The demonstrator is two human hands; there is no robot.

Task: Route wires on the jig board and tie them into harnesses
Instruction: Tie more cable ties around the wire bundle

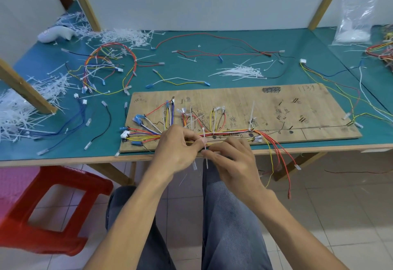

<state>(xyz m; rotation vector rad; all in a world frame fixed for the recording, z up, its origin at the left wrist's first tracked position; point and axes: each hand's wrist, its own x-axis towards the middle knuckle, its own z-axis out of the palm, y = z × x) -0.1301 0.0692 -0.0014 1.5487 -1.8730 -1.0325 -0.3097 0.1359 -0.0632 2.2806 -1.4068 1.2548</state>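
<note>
At the near edge of the board, the left hand and right hand pinch a white tie crossing the wire bundle between them. Beyond, on the green table, lie loose ties, a coiled harness and a bag.

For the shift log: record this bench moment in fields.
board: flat wooden jig board on green-topped table
work: multicoloured wire bundle routed along the board's near edge
left hand: pinches white plastic cable tie at the bundle
right hand: pinches the same tie lower down
stock: loose pile of white cable ties behind the board
floor: red plastic stool at the left
</note>
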